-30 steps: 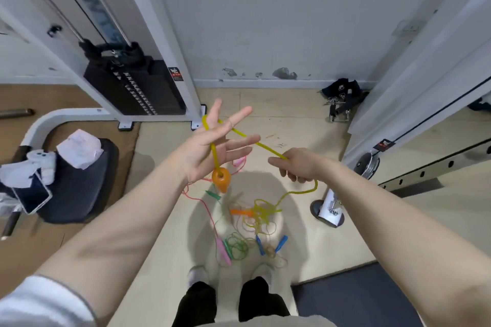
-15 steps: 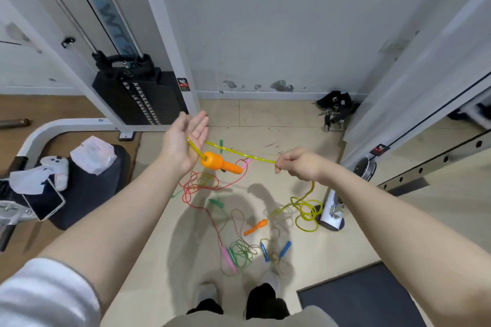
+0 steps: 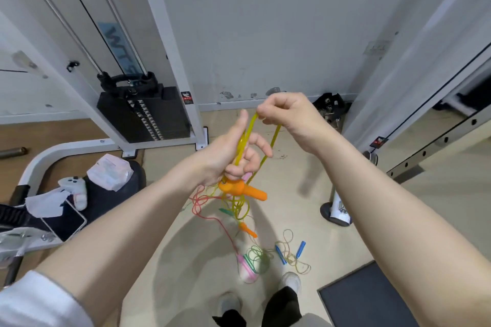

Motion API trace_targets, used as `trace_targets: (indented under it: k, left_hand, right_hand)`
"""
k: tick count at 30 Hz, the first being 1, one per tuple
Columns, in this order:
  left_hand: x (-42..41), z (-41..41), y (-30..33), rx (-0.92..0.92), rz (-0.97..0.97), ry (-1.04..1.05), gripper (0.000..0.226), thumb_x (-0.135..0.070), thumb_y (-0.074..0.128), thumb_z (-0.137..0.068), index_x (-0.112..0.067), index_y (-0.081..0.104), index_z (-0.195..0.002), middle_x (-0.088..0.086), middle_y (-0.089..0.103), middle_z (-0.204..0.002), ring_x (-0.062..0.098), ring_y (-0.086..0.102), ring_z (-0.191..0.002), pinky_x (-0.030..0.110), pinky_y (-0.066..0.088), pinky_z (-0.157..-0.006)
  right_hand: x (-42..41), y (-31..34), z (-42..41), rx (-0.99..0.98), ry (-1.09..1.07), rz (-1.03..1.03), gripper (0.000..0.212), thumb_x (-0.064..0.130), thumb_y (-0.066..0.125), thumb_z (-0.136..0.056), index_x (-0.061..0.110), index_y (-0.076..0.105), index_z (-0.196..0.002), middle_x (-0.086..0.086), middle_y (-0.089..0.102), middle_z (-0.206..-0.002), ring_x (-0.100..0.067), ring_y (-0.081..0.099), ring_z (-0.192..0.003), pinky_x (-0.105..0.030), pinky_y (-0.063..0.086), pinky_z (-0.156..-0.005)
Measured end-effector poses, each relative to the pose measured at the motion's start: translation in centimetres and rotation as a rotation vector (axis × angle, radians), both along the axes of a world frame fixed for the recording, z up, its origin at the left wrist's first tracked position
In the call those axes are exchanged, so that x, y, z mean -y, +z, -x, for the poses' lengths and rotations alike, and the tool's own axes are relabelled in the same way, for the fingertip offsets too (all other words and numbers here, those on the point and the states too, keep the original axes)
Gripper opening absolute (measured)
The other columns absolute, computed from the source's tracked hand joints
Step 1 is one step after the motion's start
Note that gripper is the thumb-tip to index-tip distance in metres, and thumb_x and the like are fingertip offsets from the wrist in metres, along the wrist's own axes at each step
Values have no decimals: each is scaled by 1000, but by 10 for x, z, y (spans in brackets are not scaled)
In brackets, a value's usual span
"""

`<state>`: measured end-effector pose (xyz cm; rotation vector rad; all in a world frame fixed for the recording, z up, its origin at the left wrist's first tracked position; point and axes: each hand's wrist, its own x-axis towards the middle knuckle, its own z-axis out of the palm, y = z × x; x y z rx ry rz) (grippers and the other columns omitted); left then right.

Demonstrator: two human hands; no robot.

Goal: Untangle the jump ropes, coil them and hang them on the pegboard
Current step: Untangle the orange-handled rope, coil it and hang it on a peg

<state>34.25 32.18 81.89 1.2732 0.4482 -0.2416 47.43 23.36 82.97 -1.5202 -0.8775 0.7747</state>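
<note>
A yellow jump rope [image 3: 273, 138] with orange handles runs over my left hand [image 3: 228, 156] as a loop. One orange handle [image 3: 240, 188] hangs just under that hand, and the fingers curl around the cord. Just above and to the right, my right hand [image 3: 287, 114] pinches the top of the loop. The slack drops in a yellow tangle to the second orange handle [image 3: 248, 229] near the floor. On the floor lie a red rope [image 3: 212, 218] with pink handles, a green rope [image 3: 256, 260], and a tan rope with blue handles [image 3: 300, 248]. No pegboard is in view.
A black weight stack [image 3: 143, 114] in a white cable-machine frame stands at the back left. A dark bench pad [image 3: 111, 194] with a tissue pack, a controller and a phone is at left. A white post base [image 3: 336, 210] and a dark mat [image 3: 366, 297] are at right. My feet are below.
My right hand has swung up and left, close above my left hand, laying the yellow cord over it as a loop. My left fingers have curled onto the cord. The slack has lifted off the floor.
</note>
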Motion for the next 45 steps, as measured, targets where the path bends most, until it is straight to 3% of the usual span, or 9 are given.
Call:
trace_targets:
  k: [7, 12, 17, 20, 26, 29, 38, 41, 45]
  left_hand:
    - [-20, 35, 26, 227, 132, -79, 43, -36, 31, -94, -11, 57, -70, -11, 24, -35, 1, 18, -23, 4, 23, -37]
    - [-54, 51, 17, 397, 87, 398, 39, -26, 29, -98, -6, 62, -100, -7, 45, -44, 6, 46, -38, 16, 40, -41]
    - [-77, 63, -27, 254, -14, 624, 44, -29, 30, -102, -13, 30, -143, 9, 61, -120, 17, 63, -101, 25, 49, -92]
    - [-69, 64, -43, 130, -73, 584, 48, -26, 31, -102, -16, 18, -147, 11, 48, -137, 22, 60, -99, 25, 51, -86]
    - [-25, 72, -29, -18, -230, 74, 61, -46, 20, -99, -1, 60, -108, 15, 71, -78, 12, 57, -44, 16, 44, -44]
    - [-8, 73, -1, 43, -73, -66, 86, -63, 5, -85, 0, 63, -76, 9, 60, -47, 9, 36, -23, 20, 19, -34]
    - [-16, 68, 9, 69, 221, -16, 75, -46, 18, -95, -5, 63, -51, 4, 39, -33, 4, 21, -18, 5, 13, -30]
    - [-18, 68, 9, 69, 204, 10, 65, -42, 26, -93, -5, 63, -54, 3, 39, -36, 5, 23, -20, 9, 14, -29]
    - [-21, 64, 12, 56, 209, 173, 53, -36, 36, -94, -3, 60, -59, 0, 41, -37, 6, 25, -21, 14, 14, -30]
  right_hand:
    - [-21, -52, 45, -288, 108, 37, 53, 33, 40, -98, 20, 56, -49, -4, 53, -57, -14, 51, -59, -24, 40, -67]
    - [-8, -98, 68, -76, 374, 485, 26, 20, 41, -100, 15, 46, -75, -2, 48, -63, -10, 48, -57, -31, 39, -68]
    - [-4, -65, 99, 66, 542, 555, 18, 18, 35, -102, 11, 49, -109, -3, 40, -58, -5, 33, -30, -22, 33, -40]
    - [-11, -35, 113, 241, 656, 602, 24, 25, 51, -96, 2, 58, -91, -2, 48, -55, -10, 37, -32, -23, 34, -40]
    - [-10, 20, 84, 585, 127, 266, 16, 22, 75, -78, 15, 67, -66, 14, 51, -47, 2, 47, -46, -12, 34, -50]
    - [-4, 14, 76, 302, -57, 66, 15, 11, 76, -75, 16, 63, -72, 6, 56, -63, 1, 47, -58, -13, 38, -60]
    - [10, -10, 93, 45, 105, 189, 36, 26, 36, -101, 9, 64, -89, 1, 58, -73, -7, 47, -69, -19, 33, -56]
    - [13, -11, 95, 88, 131, 162, 38, 26, 38, -101, 15, 56, -69, 8, 52, -65, 0, 44, -61, -20, 31, -57]
    - [15, -9, 91, 81, 113, 73, 16, 11, 46, -97, 8, 62, -99, 9, 52, -68, 3, 42, -56, -11, 31, -55]
